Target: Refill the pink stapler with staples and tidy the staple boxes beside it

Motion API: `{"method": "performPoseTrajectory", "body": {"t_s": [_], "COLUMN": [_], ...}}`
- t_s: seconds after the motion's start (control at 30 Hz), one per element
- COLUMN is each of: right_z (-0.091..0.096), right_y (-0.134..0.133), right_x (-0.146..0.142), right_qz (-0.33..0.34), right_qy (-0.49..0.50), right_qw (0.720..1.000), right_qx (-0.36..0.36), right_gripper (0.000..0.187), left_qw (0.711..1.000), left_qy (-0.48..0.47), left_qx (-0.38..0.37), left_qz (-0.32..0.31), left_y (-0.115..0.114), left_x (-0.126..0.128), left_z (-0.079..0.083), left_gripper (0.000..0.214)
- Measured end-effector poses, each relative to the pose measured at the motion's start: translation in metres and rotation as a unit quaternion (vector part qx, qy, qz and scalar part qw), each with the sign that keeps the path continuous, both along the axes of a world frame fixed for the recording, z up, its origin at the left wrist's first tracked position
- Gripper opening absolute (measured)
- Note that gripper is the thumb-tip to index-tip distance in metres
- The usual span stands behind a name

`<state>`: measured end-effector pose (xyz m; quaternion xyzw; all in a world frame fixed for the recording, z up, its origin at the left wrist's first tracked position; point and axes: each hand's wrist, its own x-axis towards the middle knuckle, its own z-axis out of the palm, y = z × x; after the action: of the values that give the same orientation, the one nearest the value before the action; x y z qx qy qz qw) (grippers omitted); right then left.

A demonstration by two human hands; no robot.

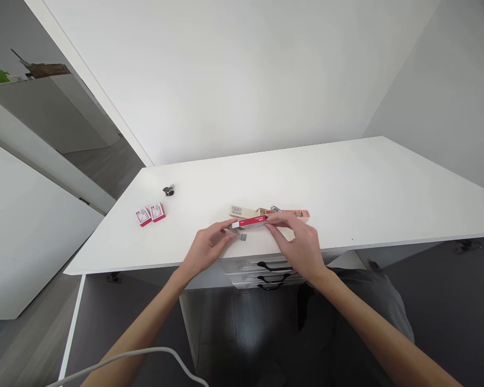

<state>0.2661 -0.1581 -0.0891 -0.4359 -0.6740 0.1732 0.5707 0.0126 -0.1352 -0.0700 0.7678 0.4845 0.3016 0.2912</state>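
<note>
Two red boxes (150,214), black clip (168,190), drawers (266,271)

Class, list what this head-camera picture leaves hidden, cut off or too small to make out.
1. Print on the red box, head view: too small.
2. Stapler: partly hidden behind the box and right hand.
3. Small grey piece: too small to identify.
4. Drawer handles: partly hidden by the right hand.
</note>
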Motion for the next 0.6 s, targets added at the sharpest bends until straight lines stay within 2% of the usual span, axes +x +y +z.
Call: {"method": "performPoseTrajectory", "body": {"t_s": [0.23, 0.6], "right_z": [0.012, 0.015], "right_y": [-0.004, -0.007], "right_x": [-0.003, -0.015], "right_qz": [0.048, 0.096], "right_qy": [0.126, 0.174], "right_qw": [0.984, 0.970], "right_qx": [-0.113, -0.137], "right_gripper": [0.024, 0.025], "left_qw": [0.996, 0.989], "left_qy": [-0.068, -0.114], "left_qx": [-0.055, -0.090], "left_qz": [0.002, -0.001], "left_y": [0.000, 0.003], "left_x": [-0.001, -0.004], "left_z": [0.004, 0.003], "left_gripper": [0.043, 0.037]}}
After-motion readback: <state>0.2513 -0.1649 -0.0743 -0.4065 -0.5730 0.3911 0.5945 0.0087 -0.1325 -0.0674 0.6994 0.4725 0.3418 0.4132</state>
